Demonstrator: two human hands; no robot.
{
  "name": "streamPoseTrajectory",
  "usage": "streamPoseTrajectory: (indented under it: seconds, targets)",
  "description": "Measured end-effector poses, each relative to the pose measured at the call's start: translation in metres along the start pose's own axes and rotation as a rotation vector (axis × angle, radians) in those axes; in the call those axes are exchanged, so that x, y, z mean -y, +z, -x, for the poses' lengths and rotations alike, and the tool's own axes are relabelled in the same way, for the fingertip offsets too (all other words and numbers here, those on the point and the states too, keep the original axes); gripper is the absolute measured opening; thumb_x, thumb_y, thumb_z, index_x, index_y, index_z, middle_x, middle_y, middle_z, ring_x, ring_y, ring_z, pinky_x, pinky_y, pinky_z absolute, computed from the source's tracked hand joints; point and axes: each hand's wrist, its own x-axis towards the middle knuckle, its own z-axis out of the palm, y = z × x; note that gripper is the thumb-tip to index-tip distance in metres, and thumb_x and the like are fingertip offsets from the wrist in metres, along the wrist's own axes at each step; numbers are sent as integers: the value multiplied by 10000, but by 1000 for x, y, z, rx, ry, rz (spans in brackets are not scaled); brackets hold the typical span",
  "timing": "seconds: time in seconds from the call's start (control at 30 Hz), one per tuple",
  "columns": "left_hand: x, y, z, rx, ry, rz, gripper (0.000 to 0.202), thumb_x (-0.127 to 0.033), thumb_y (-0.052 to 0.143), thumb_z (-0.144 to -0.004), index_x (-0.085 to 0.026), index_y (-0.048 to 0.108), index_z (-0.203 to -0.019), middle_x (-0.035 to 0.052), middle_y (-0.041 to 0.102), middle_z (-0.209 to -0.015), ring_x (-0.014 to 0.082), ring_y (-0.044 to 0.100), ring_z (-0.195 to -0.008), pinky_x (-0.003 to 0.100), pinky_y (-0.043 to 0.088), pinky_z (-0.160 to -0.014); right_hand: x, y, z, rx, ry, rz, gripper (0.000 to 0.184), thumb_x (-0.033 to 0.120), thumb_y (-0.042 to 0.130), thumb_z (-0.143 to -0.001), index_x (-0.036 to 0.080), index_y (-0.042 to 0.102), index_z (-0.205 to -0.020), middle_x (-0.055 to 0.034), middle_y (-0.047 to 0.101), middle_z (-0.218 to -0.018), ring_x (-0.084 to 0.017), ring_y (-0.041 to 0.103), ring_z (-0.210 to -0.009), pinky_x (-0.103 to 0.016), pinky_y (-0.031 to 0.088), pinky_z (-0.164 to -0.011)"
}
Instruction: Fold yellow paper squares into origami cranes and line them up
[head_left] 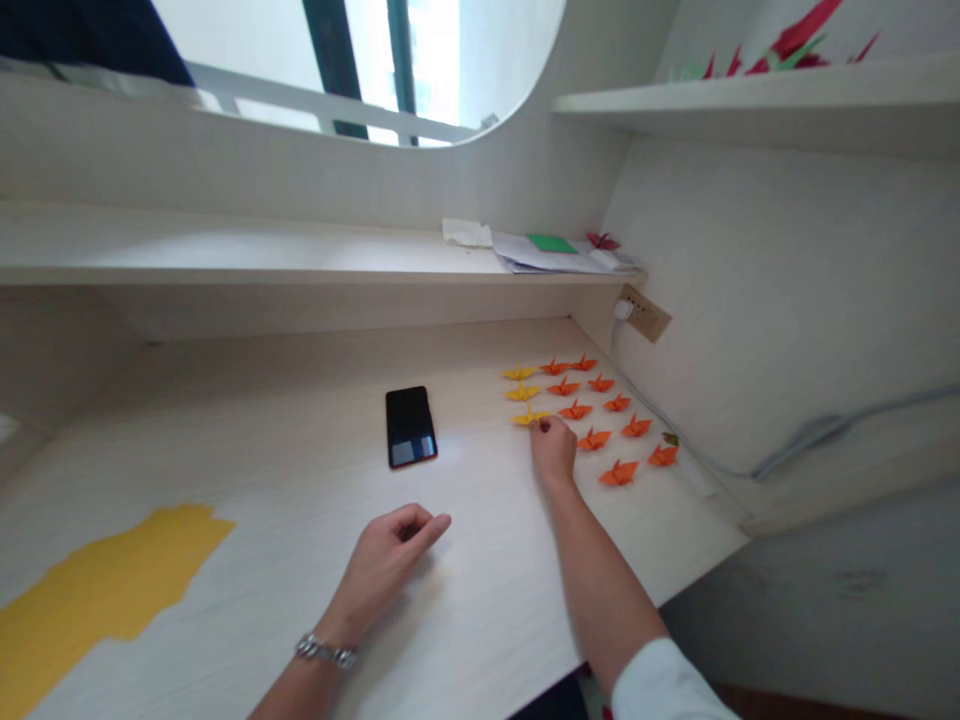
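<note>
My right hand (553, 452) reaches across the desk, fingers pinched at the nearest yellow paper crane (529, 416). Two more folded cranes, a middle yellow one (522, 392) and a far yellow one (519, 373), stand behind it in a line. To their right, several orange paper cranes (594, 439) form two slanting rows; my right wrist is close to them. My left hand (394, 550) hovers over or rests on the desk, loosely curled with the thumb stretched out, and holds nothing. A metal bracelet (325, 651) circles the left wrist.
A black phone (410, 427) lies mid-desk. Yellow paper sheets (120, 585) spread at the left. Along the right wall runs a grey cable (697, 452) from a socket (643, 312). Papers (540, 258) and a green square (552, 243) lie on the shelf (300, 250).
</note>
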Motion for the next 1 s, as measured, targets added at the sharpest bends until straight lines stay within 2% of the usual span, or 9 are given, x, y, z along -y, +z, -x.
streamPoseTrajectory:
  seconds: [1.0]
  targets:
    - [-3, 0, 0, -15, -17, 34, 369, -508, 599, -755, -173, 581, -601, -12, 502, -559, 146, 431, -559, 237, 306, -522, 0, -2, 2, -13, 11, -12, 190, 238, 560, -765, 147, 707, -843, -110, 721, -803, -219, 647, -752, -286, 443, -695]
